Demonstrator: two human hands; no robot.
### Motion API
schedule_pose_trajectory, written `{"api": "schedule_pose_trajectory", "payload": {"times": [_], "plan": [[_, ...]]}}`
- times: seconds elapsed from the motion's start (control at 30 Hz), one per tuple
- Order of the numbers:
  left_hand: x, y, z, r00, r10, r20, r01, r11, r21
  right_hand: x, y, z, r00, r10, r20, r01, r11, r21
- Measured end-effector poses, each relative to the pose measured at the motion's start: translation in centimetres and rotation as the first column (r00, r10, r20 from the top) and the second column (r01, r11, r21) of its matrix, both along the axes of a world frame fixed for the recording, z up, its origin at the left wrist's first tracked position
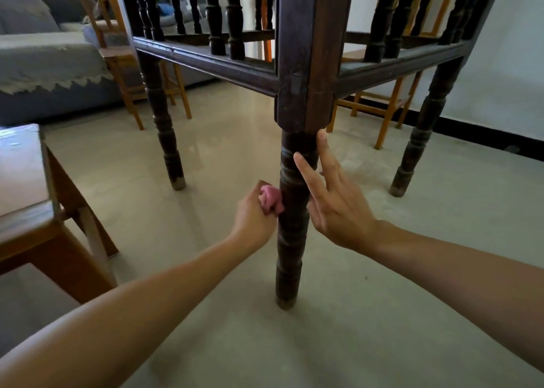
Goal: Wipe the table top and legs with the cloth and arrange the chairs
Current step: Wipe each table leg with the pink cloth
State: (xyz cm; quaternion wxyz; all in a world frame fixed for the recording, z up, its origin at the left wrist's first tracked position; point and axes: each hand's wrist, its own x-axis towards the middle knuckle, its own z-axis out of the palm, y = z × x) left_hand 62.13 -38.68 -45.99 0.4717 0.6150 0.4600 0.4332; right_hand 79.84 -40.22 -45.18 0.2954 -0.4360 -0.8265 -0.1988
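I look low under a dark wooden table, its near turned leg (290, 249) straight ahead. My left hand (254, 217) grips a bunched pink cloth (271, 200) and presses it against the left side of that leg, about mid-height. My right hand (332, 199) is on the leg's right side with straight fingers, the fingertips touching the leg just under its square upper block. A light wooden chair (129, 72) stands behind the table at the left, another light wooden chair (388, 105) at the back right.
Two more dark table legs stand at the back left (164, 134) and back right (418, 140). A low brown side table (53, 234) is close on my left. A grey sofa (44, 64) fills the far left. Pale glossy floor tiles (229, 140) lie all around.
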Motion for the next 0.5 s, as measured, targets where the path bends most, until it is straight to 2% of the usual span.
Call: {"api": "schedule_pose_trajectory", "payload": {"times": [0.03, 0.1, 0.17, 0.23, 0.4, 0.43, 0.5], "plan": [[0.4, -1.1, -0.2, 0.994, -0.056, -0.097, 0.058, 0.998, 0.013, -0.1, -0.1, 0.0, 1.0, 0.006, -0.006, -0.006, 1.0, 0.002], [0.5, -2.5, -1.4, 0.975, -0.146, -0.17, 0.151, 0.988, 0.02, -0.1, -0.1, 0.1, 1.0, 0.009, -0.013, -0.009, 1.0, 0.005], [0.2, -3.0, -2.2, 0.972, -0.207, -0.113, 0.211, 0.977, 0.029, 0.0, -0.1, 0.1, 1.0, 0.01, -0.014, -0.01, 1.0, 0.014], [-0.1, -2.4, -2.7, 0.98, -0.192, -0.045, 0.192, 0.981, -0.018, 0.0, 0.1, 0.0, 1.0, 0.019, -0.013, -0.018, 1.0, 0.022], [0.3, -1.6, -2.8, 0.961, 0.052, -0.271, -0.001, 0.982, 0.187, -0.5, 0.4, -0.3, 0.999, 0.012, -0.035, -0.012, 1.0, 0.008], [0.0, -0.4, -2.7, 0.957, 0.109, -0.268, -0.055, 0.978, 0.202, -0.6, 0.4, -0.3, 0.999, 0.008, -0.04, -0.007, 1.0, 0.006], [-0.9, 2.3, -1.8, 0.957, 0.229, -0.176, -0.21, 0.971, 0.117, -0.7, 0.2, -0.1, 0.999, -0.008, -0.043, 0.008, 1.0, 0.007]]}}
